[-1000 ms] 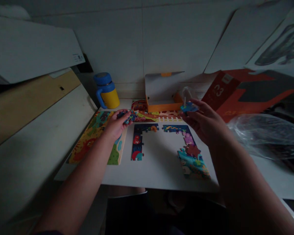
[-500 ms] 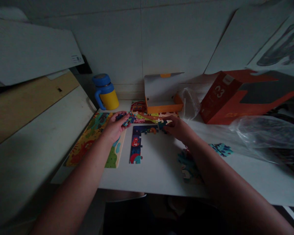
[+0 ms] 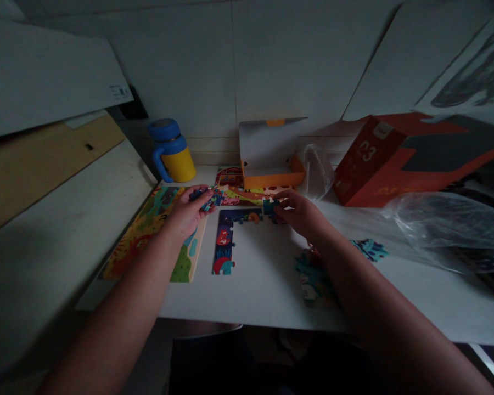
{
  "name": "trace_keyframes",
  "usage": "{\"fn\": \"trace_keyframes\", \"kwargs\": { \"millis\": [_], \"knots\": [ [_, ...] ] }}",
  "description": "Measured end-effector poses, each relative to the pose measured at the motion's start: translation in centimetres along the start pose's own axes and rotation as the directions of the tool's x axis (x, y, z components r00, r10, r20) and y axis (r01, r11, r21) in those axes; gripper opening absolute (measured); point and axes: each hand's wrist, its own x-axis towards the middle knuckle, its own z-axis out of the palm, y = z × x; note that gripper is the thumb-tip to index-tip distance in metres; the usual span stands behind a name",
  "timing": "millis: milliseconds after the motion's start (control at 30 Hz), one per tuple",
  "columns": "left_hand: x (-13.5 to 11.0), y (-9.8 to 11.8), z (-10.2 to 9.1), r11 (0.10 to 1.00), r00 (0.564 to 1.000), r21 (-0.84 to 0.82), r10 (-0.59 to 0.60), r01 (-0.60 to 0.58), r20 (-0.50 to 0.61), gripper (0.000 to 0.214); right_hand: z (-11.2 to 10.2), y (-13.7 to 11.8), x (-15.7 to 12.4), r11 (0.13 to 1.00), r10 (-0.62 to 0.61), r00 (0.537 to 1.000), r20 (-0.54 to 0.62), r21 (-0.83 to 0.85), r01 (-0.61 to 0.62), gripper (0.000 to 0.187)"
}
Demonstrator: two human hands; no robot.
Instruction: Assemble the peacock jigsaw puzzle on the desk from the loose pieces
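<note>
On the white table (image 3: 255, 285) lies a partly joined jigsaw: a dark blue strip (image 3: 224, 241) runs down and across, below a colourful top row (image 3: 247, 195). My left hand (image 3: 187, 214) is closed round several dark blue puzzle pieces (image 3: 208, 198) just left of that strip. My right hand (image 3: 298, 213) pinches a dark blue puzzle piece (image 3: 270, 207) at the strip's right end, low on the table. A pile of teal pieces (image 3: 313, 280) lies partly hidden under my right forearm.
A finished colourful puzzle board (image 3: 148, 236) lies left. A yellow and blue mug (image 3: 170, 153), an open orange box (image 3: 271, 159), a clear bag (image 3: 319, 170) and a red carton (image 3: 395, 159) stand at the back. A loose teal piece (image 3: 370, 249) and a plastic bag (image 3: 448, 230) lie right.
My right hand came down from in front of the orange box, left the teal piece on the table at the right, and now pinches a dark blue piece by the strip. My left hand hardly moved.
</note>
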Motion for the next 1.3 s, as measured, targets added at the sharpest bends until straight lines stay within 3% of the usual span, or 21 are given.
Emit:
{"fn": "trace_keyframes", "kwargs": {
  "millis": [167, 500, 867, 1000, 1133, 1200, 1300],
  "knots": [
    [0.1, -0.1, -0.1, 1.0, 1.0, -0.003, -0.002, 0.002, 0.003, 0.043, 0.5, -0.7, -0.2, 0.97, 0.084, 0.995, -0.046, 0.233, -0.072, 0.03],
    [0.0, -0.1, -0.2, 1.0, 1.0, 0.007, 0.005, -0.005, -0.001, 0.043, 0.4, -1.5, -0.8, 0.874, 0.135, 0.991, 0.007, 0.471, -0.122, 0.047],
    [0.2, -0.1, -0.1, 1.0, 1.0, 0.001, -0.009, 0.009, -0.015, 0.04, 0.6, -2.3, -1.2, 0.914, 0.09, 0.996, -0.007, 0.399, -0.079, 0.063],
    [0.2, -0.2, -0.2, 1.0, 1.0, 0.004, -0.005, 0.005, -0.005, 0.038, 0.5, -1.7, -0.9, 0.93, 0.063, 0.998, -0.006, 0.364, -0.056, 0.055],
    [0.2, -0.3, -0.3, 1.0, 1.0, 0.012, -0.006, 0.006, 0.004, 0.039, 0.0, -1.4, -0.6, 0.978, 0.077, 0.996, -0.039, 0.199, -0.067, 0.041],
    [0.2, -0.2, -0.3, 1.0, 1.0, 0.016, -0.011, 0.011, 0.0, 0.038, -0.3, -1.6, -0.6, 0.999, 0.014, 0.997, -0.071, -0.04, -0.017, 0.032],
    [0.2, -0.2, -0.2, 1.0, 1.0, 0.019, -0.017, 0.017, 0.001, 0.037, -0.3, -2.2, -0.8, 0.918, -0.097, 0.992, -0.079, -0.393, 0.058, 0.028]
  ]
}}
